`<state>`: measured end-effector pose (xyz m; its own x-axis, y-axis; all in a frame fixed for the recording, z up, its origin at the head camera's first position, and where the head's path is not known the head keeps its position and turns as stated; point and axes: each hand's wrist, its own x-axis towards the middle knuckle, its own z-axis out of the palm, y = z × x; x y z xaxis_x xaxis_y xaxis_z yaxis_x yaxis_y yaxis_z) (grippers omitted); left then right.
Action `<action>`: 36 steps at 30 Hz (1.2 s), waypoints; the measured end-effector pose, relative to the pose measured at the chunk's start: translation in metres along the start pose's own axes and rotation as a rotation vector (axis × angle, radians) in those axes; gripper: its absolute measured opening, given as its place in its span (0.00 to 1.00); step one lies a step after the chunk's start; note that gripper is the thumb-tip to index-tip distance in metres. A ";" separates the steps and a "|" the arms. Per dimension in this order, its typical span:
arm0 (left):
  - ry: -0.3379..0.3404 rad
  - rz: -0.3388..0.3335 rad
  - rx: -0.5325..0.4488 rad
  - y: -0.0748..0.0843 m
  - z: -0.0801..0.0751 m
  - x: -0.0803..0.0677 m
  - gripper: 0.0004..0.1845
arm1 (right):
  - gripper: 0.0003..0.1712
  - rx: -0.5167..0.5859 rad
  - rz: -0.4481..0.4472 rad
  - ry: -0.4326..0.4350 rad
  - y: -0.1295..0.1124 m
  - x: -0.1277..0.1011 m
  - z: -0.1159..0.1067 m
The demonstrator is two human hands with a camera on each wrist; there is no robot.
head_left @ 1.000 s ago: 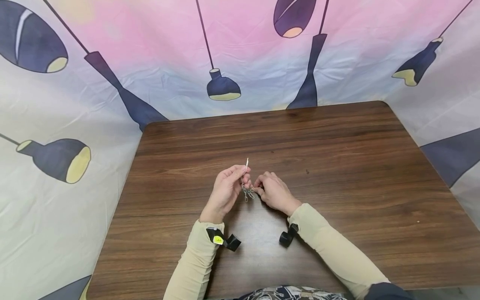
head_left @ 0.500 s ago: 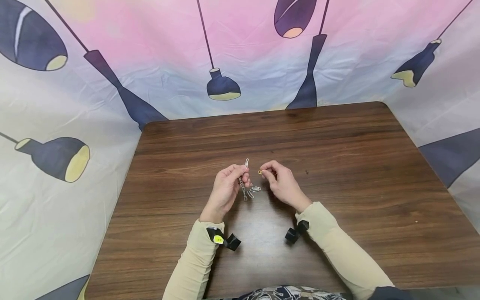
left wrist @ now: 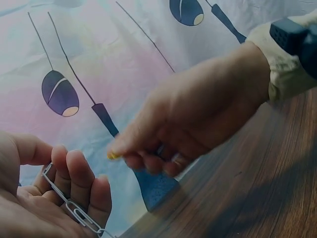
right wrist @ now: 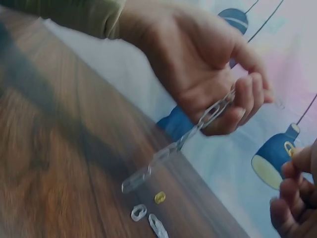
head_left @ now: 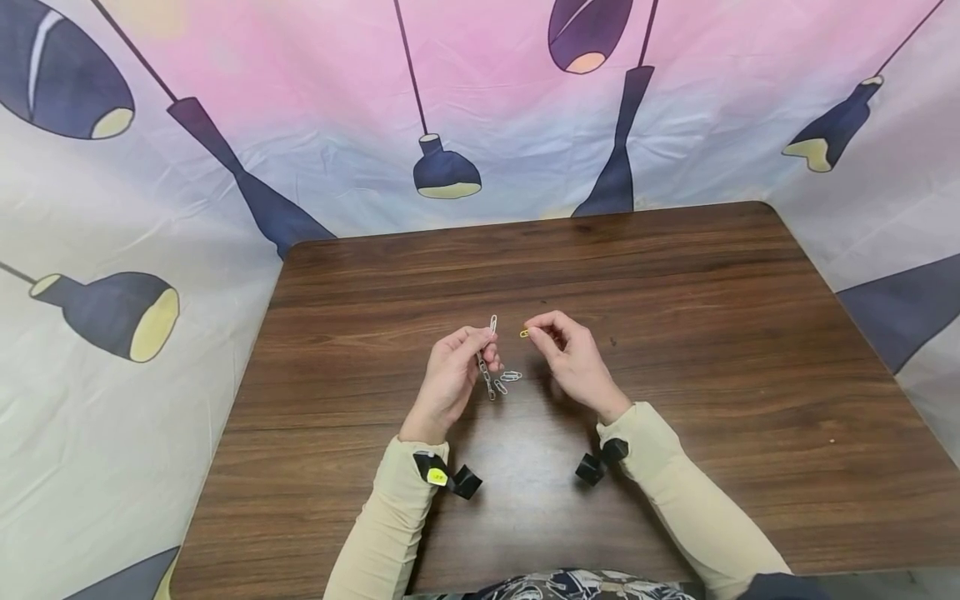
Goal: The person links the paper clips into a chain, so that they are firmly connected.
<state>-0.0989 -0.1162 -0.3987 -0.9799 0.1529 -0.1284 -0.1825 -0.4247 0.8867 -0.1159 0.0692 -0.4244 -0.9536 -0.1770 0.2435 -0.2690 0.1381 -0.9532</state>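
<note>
My left hand (head_left: pixel 448 373) pinches a chain of linked silver-white paper clips (right wrist: pixel 214 113) between thumb and fingertips. One end clip (head_left: pixel 493 322) pokes up above the fingertips, while the rest of the chain dangles below the palm toward the table. To its right and a short gap away, my right hand (head_left: pixel 579 360) is raised, thumb and forefinger pinching a yellow paper clip (head_left: pixel 524 333). One loop of that clip shows past the fingertips in the right wrist view; the rest is covered.
Below the hands, loose white paper clips (head_left: pixel 512 377) lie on the brown wooden table (head_left: pixel 360 333). A second yellow clip (right wrist: pixel 159 198) lies near them in the right wrist view. Behind the table hangs a cloth (head_left: pixel 510 108) printed with lamps.
My right hand has lifted from the loose clips, moving away and slightly right, with the yellow paper clip now showing in its pinch. My left hand has stayed nearly still with the chain.
</note>
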 end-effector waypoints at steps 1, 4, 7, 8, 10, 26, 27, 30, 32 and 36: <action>0.001 0.001 0.004 0.000 0.000 0.000 0.06 | 0.08 0.042 -0.011 0.013 -0.002 0.000 0.000; 0.003 0.009 0.021 -0.001 0.001 -0.001 0.07 | 0.08 0.136 -0.041 0.038 -0.012 -0.002 0.002; 0.000 0.015 0.028 -0.002 0.002 -0.001 0.07 | 0.08 0.223 -0.053 0.036 -0.019 -0.005 0.003; -0.002 0.017 0.030 -0.002 0.002 -0.001 0.07 | 0.08 0.231 -0.060 0.034 -0.020 -0.005 0.003; -0.006 0.017 0.037 -0.003 0.003 -0.001 0.06 | 0.07 0.241 -0.074 0.028 -0.022 -0.006 0.004; 0.008 0.044 0.047 -0.004 0.001 0.000 0.07 | 0.09 0.109 -0.065 0.001 -0.048 -0.010 0.000; 0.006 0.049 0.052 -0.005 0.002 0.001 0.07 | 0.09 0.115 -0.083 0.001 -0.049 -0.010 0.001; 0.002 0.064 0.072 -0.006 0.003 0.001 0.08 | 0.11 0.114 -0.138 -0.009 -0.052 -0.010 0.002; 0.001 0.070 0.088 -0.007 0.003 0.001 0.08 | 0.11 0.090 -0.156 -0.016 -0.054 -0.010 0.003; 0.002 0.073 0.116 -0.007 0.004 0.000 0.09 | 0.08 0.017 -0.171 -0.011 -0.049 -0.008 0.005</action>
<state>-0.0975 -0.1096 -0.4033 -0.9904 0.1237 -0.0620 -0.0999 -0.3285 0.9392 -0.0944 0.0588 -0.3809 -0.8927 -0.2068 0.4005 -0.4247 0.0888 -0.9009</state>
